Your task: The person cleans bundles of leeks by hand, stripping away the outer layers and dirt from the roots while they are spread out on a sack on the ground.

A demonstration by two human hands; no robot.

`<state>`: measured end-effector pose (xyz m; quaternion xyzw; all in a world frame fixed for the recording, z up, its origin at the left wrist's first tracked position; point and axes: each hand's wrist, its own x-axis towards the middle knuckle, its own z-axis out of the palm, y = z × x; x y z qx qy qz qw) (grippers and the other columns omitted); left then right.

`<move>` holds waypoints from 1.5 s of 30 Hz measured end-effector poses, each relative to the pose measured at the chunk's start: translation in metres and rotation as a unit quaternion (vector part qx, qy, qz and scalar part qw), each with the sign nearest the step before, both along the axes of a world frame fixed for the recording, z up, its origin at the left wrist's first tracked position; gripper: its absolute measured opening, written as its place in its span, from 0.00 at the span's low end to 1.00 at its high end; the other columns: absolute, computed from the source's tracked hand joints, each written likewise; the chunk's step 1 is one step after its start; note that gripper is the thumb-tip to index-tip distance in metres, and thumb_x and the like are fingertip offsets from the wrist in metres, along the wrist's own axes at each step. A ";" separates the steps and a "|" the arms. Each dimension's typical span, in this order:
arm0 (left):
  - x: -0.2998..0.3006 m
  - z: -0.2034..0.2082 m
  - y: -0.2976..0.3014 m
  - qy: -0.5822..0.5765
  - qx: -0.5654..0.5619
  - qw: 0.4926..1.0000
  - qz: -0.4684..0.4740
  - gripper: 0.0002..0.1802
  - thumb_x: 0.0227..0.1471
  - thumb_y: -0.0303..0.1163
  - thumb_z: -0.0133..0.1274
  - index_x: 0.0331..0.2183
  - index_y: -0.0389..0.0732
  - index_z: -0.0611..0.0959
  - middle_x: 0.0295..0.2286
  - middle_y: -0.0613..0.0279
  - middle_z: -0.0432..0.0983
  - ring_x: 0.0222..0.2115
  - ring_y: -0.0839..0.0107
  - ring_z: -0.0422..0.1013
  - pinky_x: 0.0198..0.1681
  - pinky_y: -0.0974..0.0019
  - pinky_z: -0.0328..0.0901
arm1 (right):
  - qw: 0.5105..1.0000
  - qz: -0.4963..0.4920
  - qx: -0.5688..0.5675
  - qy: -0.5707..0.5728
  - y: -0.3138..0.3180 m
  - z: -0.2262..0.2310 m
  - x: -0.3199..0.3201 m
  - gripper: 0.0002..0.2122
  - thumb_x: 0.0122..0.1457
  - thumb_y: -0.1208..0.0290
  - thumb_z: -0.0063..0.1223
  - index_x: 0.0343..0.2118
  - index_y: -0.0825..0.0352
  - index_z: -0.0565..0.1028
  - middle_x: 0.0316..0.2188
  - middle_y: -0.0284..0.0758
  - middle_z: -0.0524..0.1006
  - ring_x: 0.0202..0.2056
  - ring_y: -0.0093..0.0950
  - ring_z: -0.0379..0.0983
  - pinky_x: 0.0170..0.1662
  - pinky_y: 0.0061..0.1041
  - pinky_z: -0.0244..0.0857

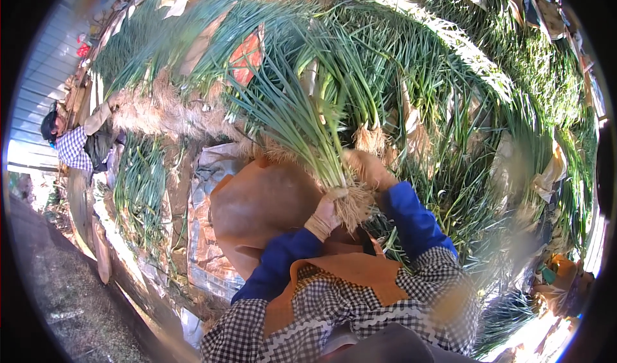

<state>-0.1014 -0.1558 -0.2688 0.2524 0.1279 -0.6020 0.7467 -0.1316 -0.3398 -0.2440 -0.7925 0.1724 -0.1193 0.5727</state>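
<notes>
A bunch of green onions (326, 152) with long green leaves and pale roots slants across the middle of the view, roots toward me. My left hand (325, 215), in a light glove or wrap, is closed around its white stems just above the roots. On the other side of the stems, my right hand (373, 170) has its fingers curled in against the bunch. Whatever those fingertips pinch is hidden and slightly blurred. The hanging roots (355, 207) spread out between the two hands. An orange-brown apron or sheet (270, 199) covers my lap below.
Piles of green onions (443, 67) lie ahead and to the right. A row with roots outward (173, 112) stretches left toward another person (76, 141) in a checked top. A printed sack (204, 228) lies left of my lap. Another person (562, 282) is at the lower right.
</notes>
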 end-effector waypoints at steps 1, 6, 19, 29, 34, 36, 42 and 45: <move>-0.002 0.013 -0.006 0.000 -0.004 1.000 -0.010 0.18 0.42 0.25 0.49 0.39 0.30 0.72 0.33 0.51 0.73 0.33 0.58 0.72 0.39 0.59 0.68 | 0.990 -0.083 0.113 0.032 -0.022 -0.016 0.011 0.14 0.53 0.62 0.49 0.35 0.69 0.72 0.34 0.41 0.74 0.38 0.36 0.69 0.42 0.31 0.62; 0.003 0.033 -0.023 -0.003 -0.120 0.992 0.030 0.19 0.45 0.26 0.48 0.41 0.29 0.72 0.28 0.53 0.74 0.26 0.65 0.71 0.30 0.65 0.69 | 0.904 -0.187 -0.224 0.312 -0.150 -0.057 0.034 0.20 0.47 0.54 0.53 0.34 0.67 0.74 0.33 0.46 0.74 0.38 0.41 0.71 0.41 0.34 0.64; -0.031 0.013 -0.016 -0.024 -0.009 0.999 -0.039 0.15 0.44 0.23 0.48 0.38 0.36 0.72 0.29 0.61 0.73 0.31 0.67 0.72 0.38 0.67 0.69 | 0.977 0.007 0.032 0.213 -0.001 -0.007 -0.033 0.21 0.54 0.53 0.48 0.34 0.72 0.71 0.26 0.41 0.73 0.30 0.28 0.69 0.35 0.26 0.62; -0.016 0.019 -0.012 -0.006 0.045 0.992 0.114 0.06 0.40 0.26 0.48 0.24 0.34 0.76 0.23 0.57 0.74 0.24 0.65 0.72 0.32 0.60 0.70 | 0.956 -0.093 0.272 0.063 0.011 -0.033 -0.010 0.14 0.57 0.58 0.47 0.30 0.66 0.73 0.18 0.27 0.68 0.21 0.18 0.61 0.25 0.17 0.57; -0.017 0.016 -0.010 0.062 0.048 0.988 0.131 0.07 0.38 0.25 0.47 0.24 0.33 0.76 0.23 0.55 0.74 0.21 0.63 0.72 0.31 0.59 0.71 | 0.944 -0.096 0.302 0.095 0.004 -0.030 -0.032 0.19 0.54 0.51 0.48 0.31 0.67 0.72 0.17 0.29 0.69 0.19 0.19 0.63 0.22 0.17 0.57; -0.013 0.014 -0.008 0.035 0.039 0.993 0.102 0.08 0.38 0.26 0.47 0.26 0.33 0.76 0.24 0.54 0.74 0.22 0.62 0.72 0.32 0.58 0.71 | 0.978 -0.051 0.147 0.137 0.003 -0.021 -0.014 0.24 0.52 0.47 0.49 0.33 0.70 0.71 0.20 0.35 0.71 0.22 0.24 0.66 0.27 0.22 0.62; -0.018 0.039 -0.012 -0.010 0.039 0.998 0.058 0.12 0.41 0.27 0.47 0.31 0.31 0.75 0.25 0.52 0.74 0.24 0.61 0.73 0.31 0.59 0.71 | 0.983 -0.128 0.122 0.057 0.002 -0.026 0.007 0.14 0.55 0.60 0.48 0.27 0.69 0.72 0.18 0.33 0.71 0.23 0.22 0.64 0.27 0.23 0.59; -0.018 0.033 -0.013 -0.010 0.036 0.998 0.045 0.11 0.42 0.26 0.46 0.31 0.31 0.75 0.26 0.52 0.74 0.24 0.61 0.73 0.30 0.61 0.71 | 0.974 -0.186 0.130 0.014 0.002 -0.040 0.008 0.12 0.56 0.63 0.49 0.28 0.69 0.71 0.17 0.24 0.66 0.19 0.15 0.59 0.23 0.18 0.55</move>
